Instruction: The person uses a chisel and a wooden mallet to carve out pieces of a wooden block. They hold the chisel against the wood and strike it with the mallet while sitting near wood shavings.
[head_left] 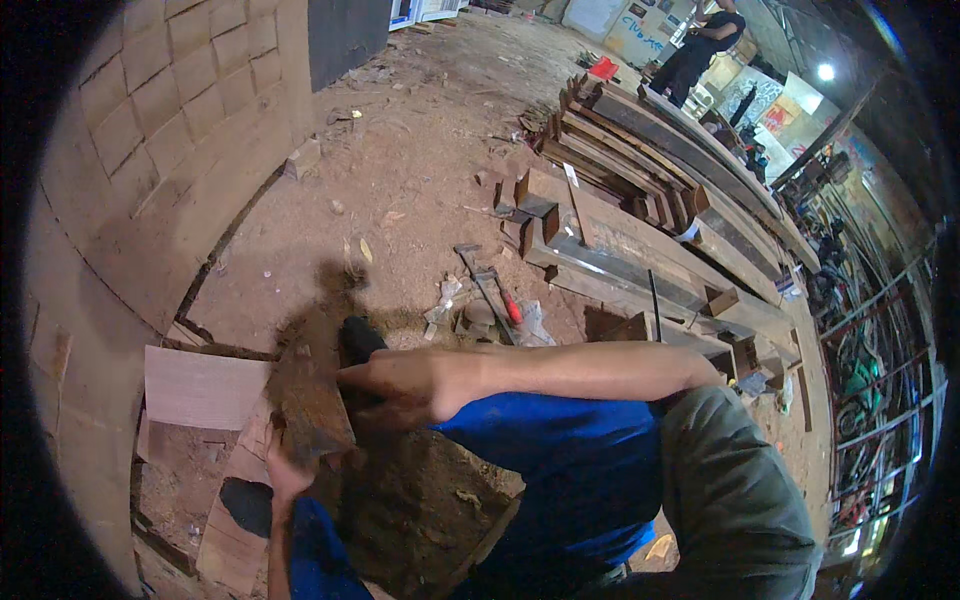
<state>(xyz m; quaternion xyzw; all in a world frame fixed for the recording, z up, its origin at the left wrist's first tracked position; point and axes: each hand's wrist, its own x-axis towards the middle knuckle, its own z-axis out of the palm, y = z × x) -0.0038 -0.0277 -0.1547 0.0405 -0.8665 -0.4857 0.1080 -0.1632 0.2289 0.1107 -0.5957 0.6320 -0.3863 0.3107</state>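
In the lower left, my left hand (287, 466) is closed on the lower edge of a rough brown wooden block (312, 395). My right hand (405, 387) reaches across from the right, its fingers curled against the block's right side; what they grip, if anything, is hidden. A dark rounded thing (360, 340) shows just past the right fingers, and another black one (247, 505) lies beside my left wrist. Below the right hand sits a big chunk of brown wood (430, 510). A pale pinkish flat piece (205, 387) lies left of the block.
On the dirt floor ahead lie a red-handled tool (512, 308) and plastic scraps (535, 325). Long timber beams (640, 265) are stacked to the right. Large wooden panels (170, 130) stand at the left. Far back, a person in dark clothes (700, 50) stands near a metal rack (880, 420).
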